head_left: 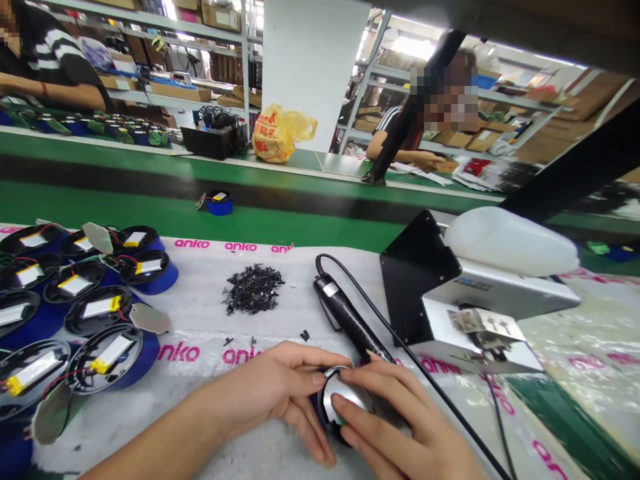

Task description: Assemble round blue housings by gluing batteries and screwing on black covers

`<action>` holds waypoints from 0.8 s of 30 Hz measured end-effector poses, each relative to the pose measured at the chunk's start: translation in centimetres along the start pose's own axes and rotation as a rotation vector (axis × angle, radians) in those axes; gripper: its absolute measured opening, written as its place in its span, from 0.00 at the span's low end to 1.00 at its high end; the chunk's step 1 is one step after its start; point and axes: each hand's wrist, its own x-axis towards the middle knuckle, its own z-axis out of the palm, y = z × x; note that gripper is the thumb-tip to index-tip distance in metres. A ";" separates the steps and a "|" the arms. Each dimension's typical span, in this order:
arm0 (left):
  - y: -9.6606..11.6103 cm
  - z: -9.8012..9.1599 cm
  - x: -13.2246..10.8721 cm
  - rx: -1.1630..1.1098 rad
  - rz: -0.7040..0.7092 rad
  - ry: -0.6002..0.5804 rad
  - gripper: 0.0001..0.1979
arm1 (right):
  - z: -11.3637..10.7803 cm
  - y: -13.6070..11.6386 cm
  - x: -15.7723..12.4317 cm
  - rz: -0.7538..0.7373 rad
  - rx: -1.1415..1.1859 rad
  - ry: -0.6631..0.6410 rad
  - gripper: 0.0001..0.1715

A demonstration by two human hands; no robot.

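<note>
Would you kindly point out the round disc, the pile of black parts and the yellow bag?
round disc [344, 397], head view, shiny silver face.
pile of black parts [253, 291], head view, middle of heap.
yellow bag [279, 135], head view, printed front.

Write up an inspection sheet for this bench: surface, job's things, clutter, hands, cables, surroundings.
Surface: covered by a white plastic sheet with pink lettering.
Job's things: round piece with silvery face on the sheet; blue round units with batteries massed at left.
Clutter: pile of small black parts; black hand tool beside the hands; grey machine at right.
Hands: left hand and right hand both grip the round piece.
Cables: black cable runs from the tool toward the lower right.
Surroundings: green conveyor belt, yellow bag, one person at far left, another beyond it, shelves behind.
</note>
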 end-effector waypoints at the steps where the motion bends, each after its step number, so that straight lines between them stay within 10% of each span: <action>1: -0.1 0.1 0.1 0.006 0.002 0.011 0.23 | 0.0 -0.1 -0.1 0.018 -0.013 0.008 0.12; 24: -1.0 1.2 -0.1 0.182 0.021 0.208 0.31 | 1.1 -1.2 -1.2 0.294 -0.066 -0.014 0.16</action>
